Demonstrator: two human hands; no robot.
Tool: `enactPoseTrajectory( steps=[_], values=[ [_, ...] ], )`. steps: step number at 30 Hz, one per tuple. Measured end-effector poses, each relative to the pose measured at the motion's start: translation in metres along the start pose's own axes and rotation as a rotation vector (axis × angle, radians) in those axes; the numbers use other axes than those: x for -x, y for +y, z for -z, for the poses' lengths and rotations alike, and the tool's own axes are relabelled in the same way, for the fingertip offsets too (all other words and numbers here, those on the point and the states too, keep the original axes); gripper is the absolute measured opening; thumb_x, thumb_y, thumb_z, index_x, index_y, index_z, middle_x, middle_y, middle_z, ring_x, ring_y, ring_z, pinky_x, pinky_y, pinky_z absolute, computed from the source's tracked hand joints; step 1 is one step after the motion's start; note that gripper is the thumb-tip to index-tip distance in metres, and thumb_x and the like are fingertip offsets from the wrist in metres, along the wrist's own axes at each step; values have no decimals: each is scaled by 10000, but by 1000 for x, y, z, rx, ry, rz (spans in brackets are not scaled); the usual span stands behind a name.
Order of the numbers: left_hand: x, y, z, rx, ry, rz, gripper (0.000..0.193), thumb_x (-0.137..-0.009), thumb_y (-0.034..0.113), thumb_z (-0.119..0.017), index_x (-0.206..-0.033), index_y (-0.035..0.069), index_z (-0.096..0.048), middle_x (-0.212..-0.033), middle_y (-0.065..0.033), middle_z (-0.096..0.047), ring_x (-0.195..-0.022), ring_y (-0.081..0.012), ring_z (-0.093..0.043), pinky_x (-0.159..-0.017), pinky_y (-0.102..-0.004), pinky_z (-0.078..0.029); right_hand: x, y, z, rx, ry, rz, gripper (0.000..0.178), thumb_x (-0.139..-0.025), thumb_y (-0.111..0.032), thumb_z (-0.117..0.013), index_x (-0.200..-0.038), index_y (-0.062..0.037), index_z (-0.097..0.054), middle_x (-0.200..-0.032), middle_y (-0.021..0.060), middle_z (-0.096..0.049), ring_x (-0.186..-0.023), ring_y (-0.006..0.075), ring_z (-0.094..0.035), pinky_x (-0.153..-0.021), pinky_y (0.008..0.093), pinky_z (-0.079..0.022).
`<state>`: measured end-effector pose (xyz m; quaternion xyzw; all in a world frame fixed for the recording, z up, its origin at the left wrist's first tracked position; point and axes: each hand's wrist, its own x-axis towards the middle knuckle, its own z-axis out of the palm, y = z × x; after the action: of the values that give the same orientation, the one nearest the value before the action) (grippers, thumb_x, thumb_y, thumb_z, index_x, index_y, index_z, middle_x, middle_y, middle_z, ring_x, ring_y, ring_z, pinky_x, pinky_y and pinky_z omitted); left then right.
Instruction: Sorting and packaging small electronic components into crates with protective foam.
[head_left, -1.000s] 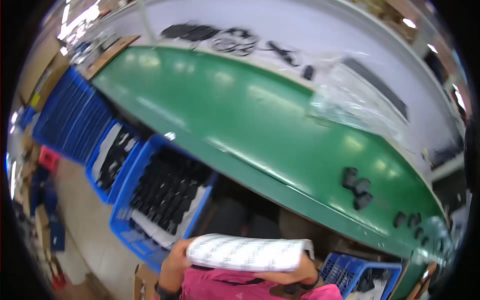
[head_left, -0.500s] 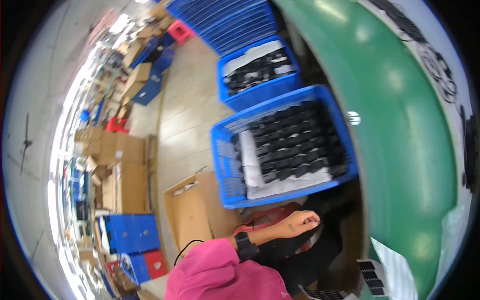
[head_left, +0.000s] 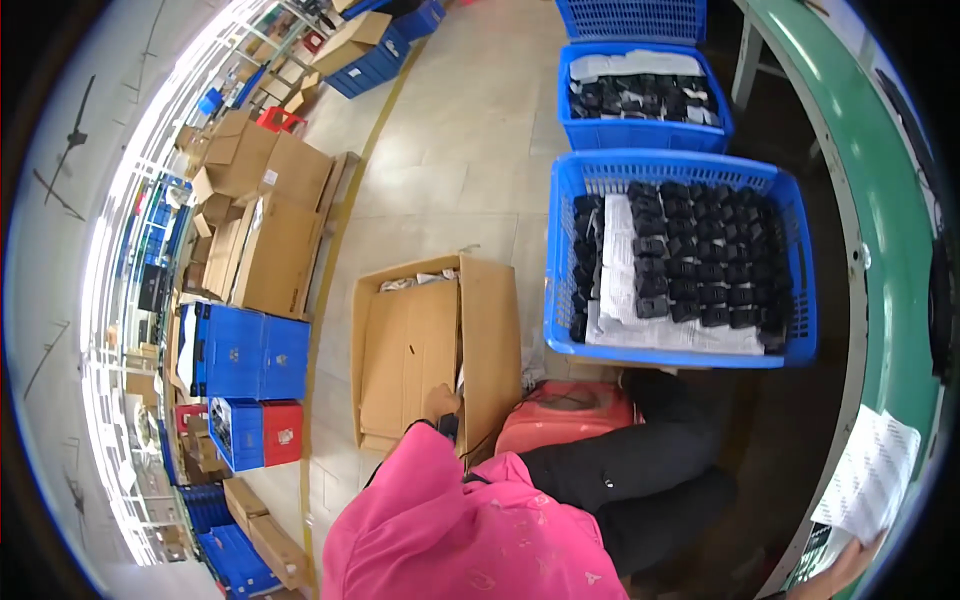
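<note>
My left hand (head_left: pixel 441 402), below a pink sleeve and a dark wristband, reaches into an open cardboard box (head_left: pixel 490 350) on the floor. Its fingers are closed at the edge of a flat cardboard sheet (head_left: pixel 405 345) in the box, beside a narrow gap where something white shows. At the lower right, my right hand (head_left: pixel 852 562) lies on the green table with fingers stretched out. It touches the lower edge of a printed white paper sheet (head_left: pixel 872 475). Black-and-white strips (head_left: pixel 812 548) lie next to that hand, partly covered by the paper.
A blue basket (head_left: pixel 680 358) holds rows of black parts on white paper. Behind it stands another blue crate (head_left: pixel 645 135) with black parts. A red stool (head_left: pixel 565 415) is beside my legs. Cartons (head_left: pixel 275 255) and blue bins (head_left: pixel 285 355) line the left side. The green table (head_left: pixel 900 300) edges the right.
My left hand has gone from beside my legs, near the basket, leftward into the cardboard box. My view has swung left, and my right hand now shows at the table.
</note>
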<state>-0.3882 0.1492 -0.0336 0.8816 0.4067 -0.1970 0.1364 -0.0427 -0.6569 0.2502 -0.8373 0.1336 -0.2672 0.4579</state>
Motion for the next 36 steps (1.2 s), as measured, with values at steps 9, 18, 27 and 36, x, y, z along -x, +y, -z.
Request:
enactPoseTrajectory(
  steps=[9,18,27,36],
  values=[
    [79,90,-19,1208,-710,-54,747,-980,548,-380,-1479,16,-220,-1505,-144,-264,-1369,-204,-293,-1121,-326,-250,-22,129,23,-415,-214,-387,389,-977,-211,-500,-1336,-64,-512,-1155,187,-645,-982,264,-619,-893,353,-469],
    [80,128,34,936,-610,-165,671,-958,498,-472,-1391,3,-340,-1208,-162,-551,-1033,-248,-554,-923,-397,-433,47,39,0,1210,235,495,349,-917,-111,-564,-1244,-227,-604,-794,187,-639,-769,342,-638,-682,448,-489],
    [-50,44,-35,-296,-159,-368,307,-822,222,-536,-1046,56,-663,-1066,-170,-656,-1055,-343,-584,-986,-452,-417,77,-48,-72,1081,401,594,778,-842,-418,-709,-1308,125,-404,-1359,323,-409,-1259,378,-429,-1051,483,-354],
    [-76,87,-72,-374,-625,-527,361,-900,278,-492,-1209,119,-592,-1271,-102,-599,-1307,-345,-405,-1062,-555,-307,124,-88,-116,1011,-319,451,738,-843,-59,-648,-1478,-59,-272,-1505,165,-319,-1389,345,-296,-1136,402,-256]
  ],
)
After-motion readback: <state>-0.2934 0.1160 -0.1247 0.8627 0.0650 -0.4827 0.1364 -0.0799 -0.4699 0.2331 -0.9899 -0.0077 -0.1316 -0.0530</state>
